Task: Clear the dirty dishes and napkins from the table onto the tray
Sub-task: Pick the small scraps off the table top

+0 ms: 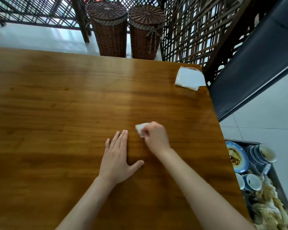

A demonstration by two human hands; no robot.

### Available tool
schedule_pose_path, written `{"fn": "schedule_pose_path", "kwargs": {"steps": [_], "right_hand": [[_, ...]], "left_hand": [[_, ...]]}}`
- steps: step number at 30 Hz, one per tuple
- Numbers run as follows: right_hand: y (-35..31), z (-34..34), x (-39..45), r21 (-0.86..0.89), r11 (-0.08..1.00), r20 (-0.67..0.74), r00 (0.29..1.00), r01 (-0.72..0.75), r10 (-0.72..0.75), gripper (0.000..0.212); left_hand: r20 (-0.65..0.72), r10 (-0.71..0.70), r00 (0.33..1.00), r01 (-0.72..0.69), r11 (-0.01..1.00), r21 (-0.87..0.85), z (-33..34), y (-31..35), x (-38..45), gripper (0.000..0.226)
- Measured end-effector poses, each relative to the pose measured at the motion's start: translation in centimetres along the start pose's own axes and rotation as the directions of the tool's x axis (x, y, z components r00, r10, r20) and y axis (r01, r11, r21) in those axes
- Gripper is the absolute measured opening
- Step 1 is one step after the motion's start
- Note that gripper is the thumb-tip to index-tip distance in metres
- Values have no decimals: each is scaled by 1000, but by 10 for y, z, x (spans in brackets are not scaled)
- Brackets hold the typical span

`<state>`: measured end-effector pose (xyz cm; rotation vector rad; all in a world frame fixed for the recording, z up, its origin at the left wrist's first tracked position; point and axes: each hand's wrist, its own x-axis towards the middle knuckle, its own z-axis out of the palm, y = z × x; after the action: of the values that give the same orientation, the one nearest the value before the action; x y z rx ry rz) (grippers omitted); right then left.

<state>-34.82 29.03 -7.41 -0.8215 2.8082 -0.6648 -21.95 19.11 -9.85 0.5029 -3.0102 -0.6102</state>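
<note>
My right hand (156,136) grips a crumpled white napkin (140,129) against the wooden table (56,105), right of centre. Just to its left, my left hand (118,158) rests flat on the tabletop with straight fingers and holds nothing. A packet of clean white napkins (189,78) lies at the table's far right corner. Beside the table at the lower right stands the grey tray (277,177). It holds a dirty blue plate (238,157), stacked blue bowls (263,154), two cups (253,182) and a heap of used napkins (268,208).
Two wicker baskets (110,29) with lids stand on the floor beyond the table's far edge. A dark lattice screen (194,34) and a dark grey seat (256,63) are at the right. White tiled floor surrounds the table.
</note>
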Motion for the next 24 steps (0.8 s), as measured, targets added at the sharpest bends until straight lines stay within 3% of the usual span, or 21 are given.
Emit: {"fn": "schedule_pose_path", "kwargs": {"steps": [2,3,8,11,15,19,21,24], "right_hand": [[-6,6,-3,-17,993,23,993,113,-113,19],[-1,3,5,-23,994,5,995,103,-103,19],[40,-23,55,7,975,-192,957,-222,219,17],[33,-19,59,33,969,-224,943,-244,245,18],[7,-5,25,41,999,-43,999,-24,25,15],[-5,3,-19,17,978,76,975,210,-210,18],[15,-10,-13,-46,987,54,987,153,-150,20],[51,-33,1,-61,994,-76,993,-94,89,21]], "left_hand": [[-5,3,1000,-3,1000,-15,0,1,0,107],[-6,8,1000,-8,1000,-14,0,1,-1,107],[-17,7,1000,-7,1000,-4,0,-1,-1,110],[-21,9,1000,-9,1000,0,1,-2,1,110],[-24,30,999,-31,999,-11,1,-5,0,108],[-30,26,999,-26,1000,-12,2,-3,-1,108],[-18,17,1000,-17,1000,-11,2,-2,0,109],[-8,14,1000,-14,1000,-4,1,-1,0,110]]}}
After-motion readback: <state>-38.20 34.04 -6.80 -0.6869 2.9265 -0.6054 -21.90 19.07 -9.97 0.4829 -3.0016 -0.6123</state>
